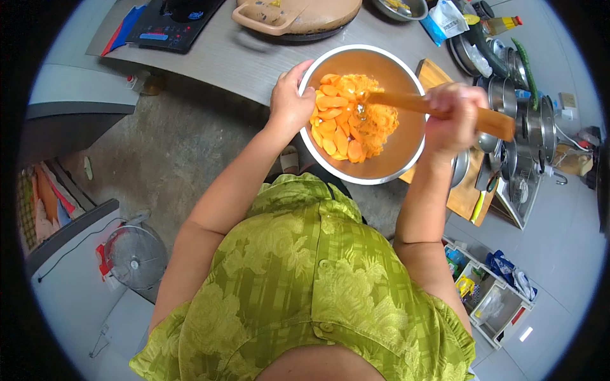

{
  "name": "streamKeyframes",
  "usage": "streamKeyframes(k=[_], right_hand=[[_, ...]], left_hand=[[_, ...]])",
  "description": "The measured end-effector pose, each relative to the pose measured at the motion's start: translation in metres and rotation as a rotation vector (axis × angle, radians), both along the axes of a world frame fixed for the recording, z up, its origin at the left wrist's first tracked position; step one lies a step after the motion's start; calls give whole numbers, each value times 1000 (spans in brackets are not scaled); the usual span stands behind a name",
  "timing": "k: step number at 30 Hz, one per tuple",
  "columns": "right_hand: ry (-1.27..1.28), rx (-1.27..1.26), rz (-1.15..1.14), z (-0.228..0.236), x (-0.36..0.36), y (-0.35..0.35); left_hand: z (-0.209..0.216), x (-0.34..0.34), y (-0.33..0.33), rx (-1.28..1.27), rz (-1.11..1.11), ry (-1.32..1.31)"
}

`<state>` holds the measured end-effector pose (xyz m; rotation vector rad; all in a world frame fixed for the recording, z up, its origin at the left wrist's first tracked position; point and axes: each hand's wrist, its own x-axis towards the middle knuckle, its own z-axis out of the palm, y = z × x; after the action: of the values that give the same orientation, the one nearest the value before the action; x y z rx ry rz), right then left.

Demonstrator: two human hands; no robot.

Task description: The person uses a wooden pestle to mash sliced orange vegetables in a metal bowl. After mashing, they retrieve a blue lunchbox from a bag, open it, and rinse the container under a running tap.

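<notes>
A metal mixing bowl [411, 68] with a pale rim stands tilted toward me at the table's front edge. My left hand [292, 100] grips its left rim, with the thumb over the edge and the other fingers partly hidden outside. Inside lie soft-looking orange slices [332, 114] on the left and an orange mash [380, 124] on the right. My right hand [454, 117], slightly blurred, is closed around a thick wooden stick [400, 101]. The stick slants across the right rim, and its far end reaches the middle of the orange food.
A cutting board [433, 75] lies right of the bowl, near a knife with a yellow-green handle [478, 207]. Pots [539, 124] crowd the right side. A tan lidded pan [305, 14] and a black induction cooker [171, 24] stand behind. A fan [135, 257] is at lower left.
</notes>
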<state>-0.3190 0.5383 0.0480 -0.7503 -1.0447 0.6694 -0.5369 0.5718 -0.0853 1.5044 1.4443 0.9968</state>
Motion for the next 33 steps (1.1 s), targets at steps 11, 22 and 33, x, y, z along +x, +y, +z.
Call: streamKeyframes(k=[11, 22, 33], right_hand=[[-215, -235, -43, -24, -7, 5], [-4, -88, 185, 8, -5, -24], [20, -17, 165, 19, -3, -12]], left_hand=[[17, 5, 0, -5, 13, -164], [12, 8, 0, -37, 32, -117], [20, 8, 4, -22, 2, -23]])
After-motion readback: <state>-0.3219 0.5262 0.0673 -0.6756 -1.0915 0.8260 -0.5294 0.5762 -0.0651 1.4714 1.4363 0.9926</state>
